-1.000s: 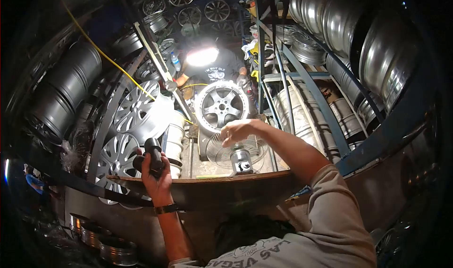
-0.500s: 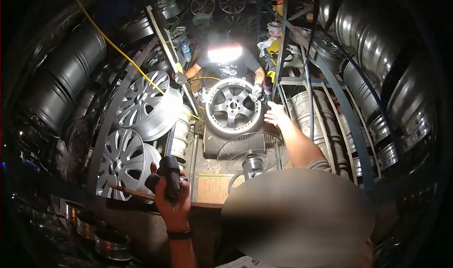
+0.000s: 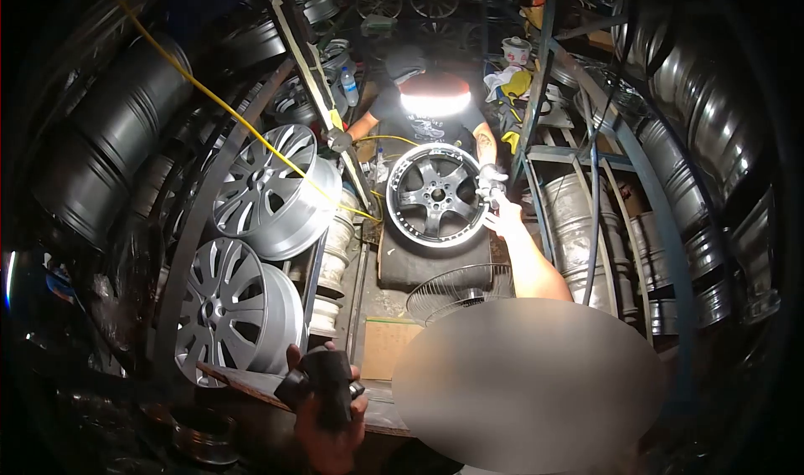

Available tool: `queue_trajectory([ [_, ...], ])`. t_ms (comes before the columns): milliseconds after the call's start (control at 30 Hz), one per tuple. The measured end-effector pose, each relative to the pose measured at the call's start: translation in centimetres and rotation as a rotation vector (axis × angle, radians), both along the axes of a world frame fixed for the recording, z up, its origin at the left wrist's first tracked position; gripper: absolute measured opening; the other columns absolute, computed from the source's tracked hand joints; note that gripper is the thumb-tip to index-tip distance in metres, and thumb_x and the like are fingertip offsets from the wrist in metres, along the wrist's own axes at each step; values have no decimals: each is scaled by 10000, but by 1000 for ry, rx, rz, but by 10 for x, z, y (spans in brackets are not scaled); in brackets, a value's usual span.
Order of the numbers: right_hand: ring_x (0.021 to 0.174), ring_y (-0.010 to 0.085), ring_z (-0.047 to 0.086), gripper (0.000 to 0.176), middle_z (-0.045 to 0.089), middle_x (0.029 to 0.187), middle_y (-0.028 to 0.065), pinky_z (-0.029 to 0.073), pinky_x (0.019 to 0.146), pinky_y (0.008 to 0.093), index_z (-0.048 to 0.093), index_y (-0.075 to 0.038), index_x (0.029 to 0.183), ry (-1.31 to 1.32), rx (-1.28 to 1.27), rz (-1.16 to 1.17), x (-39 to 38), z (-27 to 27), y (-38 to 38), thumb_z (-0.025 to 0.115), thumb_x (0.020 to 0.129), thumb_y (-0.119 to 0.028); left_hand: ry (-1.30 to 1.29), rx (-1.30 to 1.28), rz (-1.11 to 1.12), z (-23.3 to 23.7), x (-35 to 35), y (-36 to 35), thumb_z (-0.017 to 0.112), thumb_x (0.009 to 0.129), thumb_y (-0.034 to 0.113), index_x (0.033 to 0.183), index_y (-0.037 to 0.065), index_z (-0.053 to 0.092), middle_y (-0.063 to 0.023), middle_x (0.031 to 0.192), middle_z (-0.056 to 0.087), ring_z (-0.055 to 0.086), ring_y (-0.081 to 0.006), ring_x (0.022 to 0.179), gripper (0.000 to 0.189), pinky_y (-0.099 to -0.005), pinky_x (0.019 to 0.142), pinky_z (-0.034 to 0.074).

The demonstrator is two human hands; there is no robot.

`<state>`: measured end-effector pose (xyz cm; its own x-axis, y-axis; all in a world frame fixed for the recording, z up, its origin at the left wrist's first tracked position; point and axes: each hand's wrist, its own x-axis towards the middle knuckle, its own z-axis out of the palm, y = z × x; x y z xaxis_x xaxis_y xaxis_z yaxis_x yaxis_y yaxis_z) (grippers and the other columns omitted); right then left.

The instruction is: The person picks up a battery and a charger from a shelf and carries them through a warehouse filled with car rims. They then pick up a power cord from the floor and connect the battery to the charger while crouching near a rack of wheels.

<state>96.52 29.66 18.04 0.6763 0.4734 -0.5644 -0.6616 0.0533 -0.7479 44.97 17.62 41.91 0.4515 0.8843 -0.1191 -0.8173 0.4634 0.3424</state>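
Observation:
My left hand (image 3: 331, 437), low in the view, has its fingers wrapped round a black device (image 3: 328, 387) that I cannot identify. My right hand (image 3: 505, 218) reaches forward with its fingers apart, at the right edge of a silver wheel rim (image 3: 433, 197) with dark spokes. A co-worker's gloved hand (image 3: 491, 182) is right beside my fingertips; whether they touch is unclear. The rim rests tilted on a dark padded block (image 3: 419, 266). Behind it sits the co-worker (image 3: 427, 119) with a bright head lamp.
Two silver wheels (image 3: 222, 308) (image 3: 268, 182) lean at the left under a yellow hose (image 3: 219, 97). A fan cage (image 3: 444, 291) stands before the block. Metal frames (image 3: 649, 215) and stacked rims (image 3: 574, 215) line the right. A large blurred patch covers the lower right.
My right hand has come up to the rim's right edge and the gloved hand. The left hand with the black device sits lower. The whole view has shifted slightly.

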Motion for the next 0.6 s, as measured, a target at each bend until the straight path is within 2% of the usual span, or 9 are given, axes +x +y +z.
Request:
queue_trajectory([
  [67, 842, 312, 640, 343, 536, 894, 111, 565, 692, 464, 646, -49, 957, -27, 85, 107, -2, 4, -9, 771, 831, -342, 13, 62, -61, -4, -3, 1, 603, 932, 192, 1494, 397, 331, -145, 1512, 336, 465, -316, 1159, 657, -404, 726, 568],
  [133, 543, 235, 613, 283, 636, 734, 150, 563, 528, 328, 621, 20, 966, -730, -96, 182, 0, -12, -4, 734, 842, -208, -18, 73, -73, -5, -2, 2, 606, 932, 183, 1493, 402, 328, -145, 1515, 331, 458, -318, 1168, 663, -412, 729, 567],
  [167, 413, 204, 561, 223, 621, 647, 115, 507, 406, 292, 611, 31, 908, -846, -165, 12, 12, -40, 10, 697, 872, -171, -14, 32, -66, -1, -1, 0, 608, 932, 174, 1496, 402, 321, -143, 1515, 331, 457, -318, 1170, 673, -412, 735, 566],
  [200, 413, 204, 561, 223, 621, 647, 115, 507, 406, 292, 611, 31, 908, -847, -175, 13, 11, -33, 3, 697, 872, -171, -13, -15, -62, 3, -1, -3, 610, 931, 165, 1499, 402, 315, -142, 1514, 331, 456, -317, 1172, 683, -411, 741, 565],
  [267, 650, 217, 638, 181, 596, 795, 70, 565, 542, 374, 652, -51, 942, -267, 7, -9, 3, 1, -13, 708, 867, -206, -26, -33, -57, 10, 5, -5, 609, 931, 154, 1502, 402, 305, -142, 1512, 333, 456, -317, 1170, 693, -408, 744, 564],
  [300, 642, 209, 646, 181, 630, 762, 96, 569, 547, 363, 639, -44, 933, -116, 13, -105, -2, 17, -18, 692, 877, -208, -35, -45, -53, 12, 5, -7, 608, 931, 144, 1506, 402, 296, -142, 1509, 335, 457, -317, 1167, 704, -406, 747, 563],
  [333, 583, 193, 637, 264, 645, 714, 94, 570, 555, 361, 636, -27, 905, -71, 221, -227, -13, 20, -29, 680, 874, -286, -48, -53, -59, 11, 3, -9, 608, 931, 144, 1506, 402, 296, -142, 1509, 335, 457, -317, 1167, 704, -406, 747, 563],
  [533, 594, 187, 557, 392, 624, 764, 95, 480, 533, 307, 637, -33, 972, 256, 762, 223, -21, 93, -94, 596, 872, -410, -31, 112, -94, -1, 3, -1, 586, 946, 130, 1524, 357, 266, -138, 1465, 379, 459, -320, 1182, 699, -390, 766, 560],
  [600, 577, 167, 506, 447, 532, 701, 77, 440, 512, 283, 600, -17, 961, 271, 752, 266, -27, 115, -101, 556, 916, -459, 12, 162, -88, -3, 2, -1, 575, 956, 135, 1530, 311, 263, -137, 1413, 431, 467, -321, 1193, 677, -385, 773, 561],
])
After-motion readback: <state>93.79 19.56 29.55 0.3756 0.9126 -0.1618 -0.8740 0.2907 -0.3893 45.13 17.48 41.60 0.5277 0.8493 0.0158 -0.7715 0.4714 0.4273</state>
